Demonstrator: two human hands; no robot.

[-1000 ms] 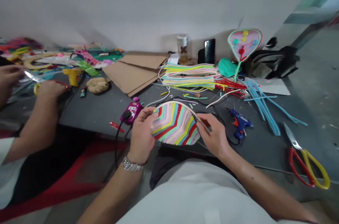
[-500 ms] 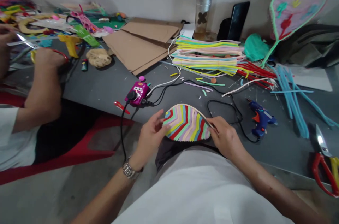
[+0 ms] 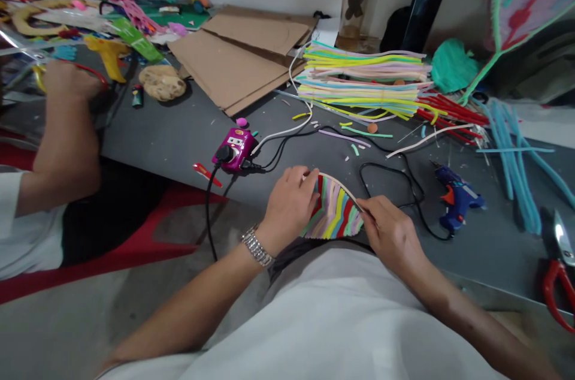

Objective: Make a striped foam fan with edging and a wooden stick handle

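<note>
A fan-shaped panel of pipe cleaners (image 3: 335, 209) rests low over my lap at the table's edge, striped red, yellow, lilac, green and blue, with a pale curved rim. My right hand (image 3: 389, 227) pinches its right corner between thumb and fingers. Over its left part lies my left hand (image 3: 291, 203), fingers stretched across the stripes and touching the upper rim; that part is hidden. A blue glue gun (image 3: 457, 197) lies on the table to the right of my right hand, its black cord looping behind.
Pipe-cleaner bundles (image 3: 366, 80) lie at the back, blue pipe cleaners (image 3: 512, 164) and red-handled scissors (image 3: 559, 284) at right. A purple power socket (image 3: 234, 149) sits left, near cardboard sheets (image 3: 238, 62) and a bottle (image 3: 357, 2). Another person's hand (image 3: 69, 80) holds scissors at far left.
My left hand has moved right and up, from the panel's left edge onto its striped face. My right hand keeps its pinch. The view has shifted slightly.
</note>
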